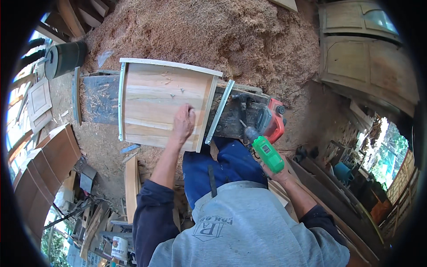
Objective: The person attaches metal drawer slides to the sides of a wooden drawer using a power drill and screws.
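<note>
A pale wooden drawer (151,107) lies on the dark workbench in front of me, with a metal drawer slide (120,104) along its left side. My left hand (183,121) is over the drawer's wooden panel, its fingers curled together; what they hold, if anything, is hidden. Just beyond the fingers lie a few small screws (182,90) and some wood shavings. A second metal drawer slide (220,111) stands at a slant just right of the drawer. My right hand (276,172) grips a green power drill (267,155), its bit pointing up and left toward the bench.
A red and grey power tool (272,121) sits on the right end of the dark workbench (101,95). Wood shavings (200,31) cover the ground beyond. Wooden cabinets (356,58) stand at the far right, a dark green drum (66,58) at the far left. Boards (132,184) lean near my left.
</note>
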The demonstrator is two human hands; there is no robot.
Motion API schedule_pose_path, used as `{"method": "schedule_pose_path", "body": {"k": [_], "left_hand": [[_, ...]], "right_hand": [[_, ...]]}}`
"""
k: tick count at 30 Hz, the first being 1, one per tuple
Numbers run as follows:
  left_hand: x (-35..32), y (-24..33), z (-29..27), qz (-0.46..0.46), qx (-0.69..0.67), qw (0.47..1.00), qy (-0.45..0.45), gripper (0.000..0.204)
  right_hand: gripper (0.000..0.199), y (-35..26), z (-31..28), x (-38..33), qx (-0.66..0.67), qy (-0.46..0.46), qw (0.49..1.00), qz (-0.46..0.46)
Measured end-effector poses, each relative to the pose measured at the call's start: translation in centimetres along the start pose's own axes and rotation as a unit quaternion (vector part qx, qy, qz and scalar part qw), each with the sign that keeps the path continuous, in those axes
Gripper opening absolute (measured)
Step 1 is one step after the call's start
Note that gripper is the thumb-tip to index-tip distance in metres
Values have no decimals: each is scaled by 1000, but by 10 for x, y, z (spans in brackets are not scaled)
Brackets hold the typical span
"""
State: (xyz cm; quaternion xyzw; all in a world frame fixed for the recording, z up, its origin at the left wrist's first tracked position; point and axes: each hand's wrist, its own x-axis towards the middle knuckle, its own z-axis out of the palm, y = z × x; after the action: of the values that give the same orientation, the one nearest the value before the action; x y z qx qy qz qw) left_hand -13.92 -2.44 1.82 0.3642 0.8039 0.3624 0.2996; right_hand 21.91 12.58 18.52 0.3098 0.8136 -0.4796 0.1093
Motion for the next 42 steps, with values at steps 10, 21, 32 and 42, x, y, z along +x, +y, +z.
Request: {"method": "schedule_pose_path", "body": {"k": [10,21,32,42], "left_hand": [[-32,82,19,-354,-652,671,-15,15],[-41,114,22,-278,-800,531,-42,20],[-44,102,39,-250,-715,651,-37,25],[-28,95,51,-244,-692,676,-66,25]], "right_hand": [[87,-44,-21,28,104,38,994,-14],[89,-62,-36,38,138,9,989,-57],[85,-63,-33,42,14,53,992,-113],[73,-69,-42,47,30,53,996,-63]]}}
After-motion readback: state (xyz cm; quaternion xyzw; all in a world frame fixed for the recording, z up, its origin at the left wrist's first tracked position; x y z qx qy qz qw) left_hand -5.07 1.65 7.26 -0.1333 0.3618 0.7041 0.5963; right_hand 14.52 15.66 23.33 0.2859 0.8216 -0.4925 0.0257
